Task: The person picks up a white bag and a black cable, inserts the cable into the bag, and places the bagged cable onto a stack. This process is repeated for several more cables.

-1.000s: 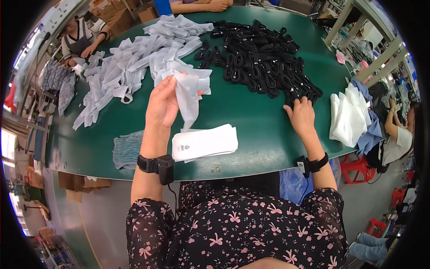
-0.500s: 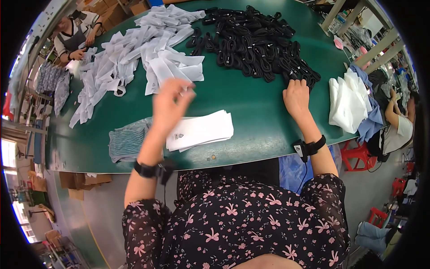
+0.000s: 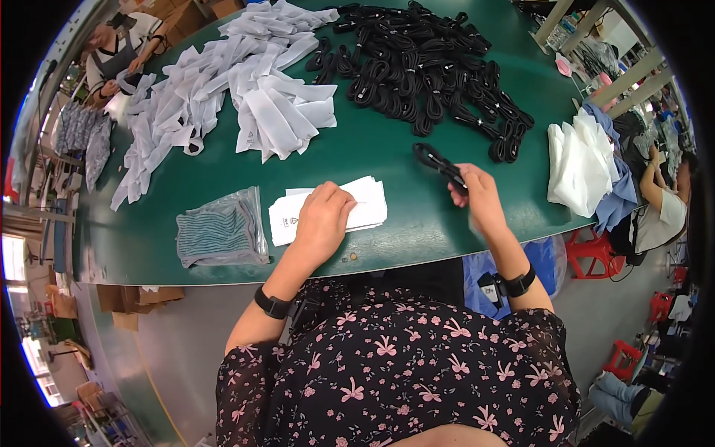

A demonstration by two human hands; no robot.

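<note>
Gripping one coiled black cable (image 3: 447, 170) between the thumb and fingers of my right hand (image 3: 480, 197), I hold it above the table (image 3: 424, 227), inward from the near edge. My left hand (image 3: 323, 217) rests on the white stack (image 3: 369, 197) close to the near edge, its fingers bent together; I cannot tell whether they pinch a sheet. The striped packet (image 3: 217, 234) lies just left of that stack, and the pile of black cables (image 3: 413, 63) lies toward the far edge.
</note>
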